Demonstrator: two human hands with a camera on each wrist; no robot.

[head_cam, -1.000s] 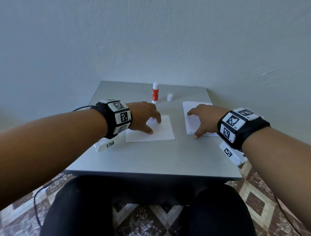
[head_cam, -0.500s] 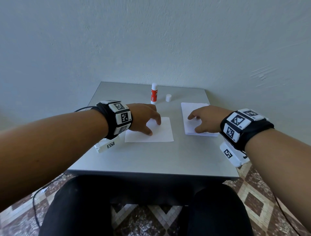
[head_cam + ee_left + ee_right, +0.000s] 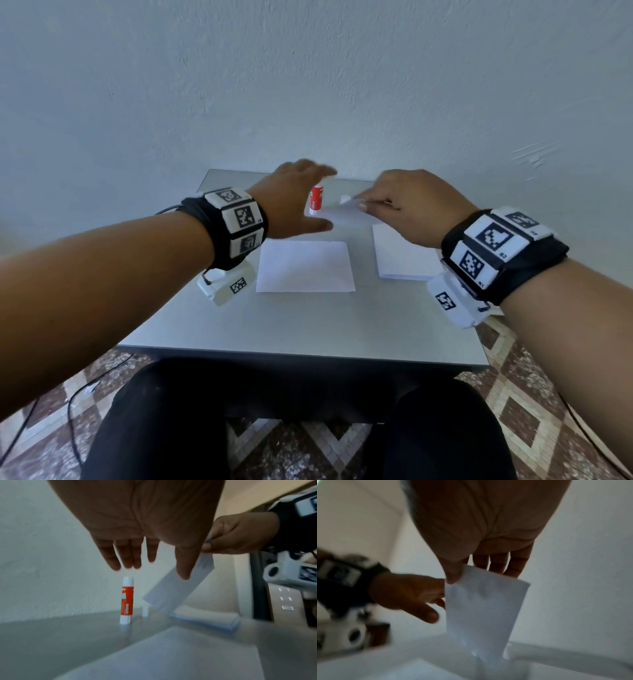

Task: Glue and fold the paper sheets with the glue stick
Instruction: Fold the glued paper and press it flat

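Note:
A red-and-white glue stick [image 3: 317,202] stands upright and uncapped at the back of the grey table [image 3: 308,325], also seen in the left wrist view as glue stick [image 3: 126,600]. Its white cap [image 3: 345,198] stands just right of it. My left hand [image 3: 327,198] hovers above the stick, fingers [image 3: 127,559] straight and spread, touching nothing. My right hand [image 3: 363,206] pinches one white sheet [image 3: 342,217] by its edge and holds it in the air, thumb on the near face of the sheet [image 3: 481,608]. Another sheet [image 3: 305,267] lies flat in front of me.
A stack of white paper [image 3: 400,262] lies at the right of the table, under my right hand. A pale wall rises directly behind the table's far edge. My legs sit under the near edge, over a patterned tile floor with cables.
My left hand has lifted off the flat sheet and moved back toward the glue stick. My right hand has picked a sheet off the stack and raised it.

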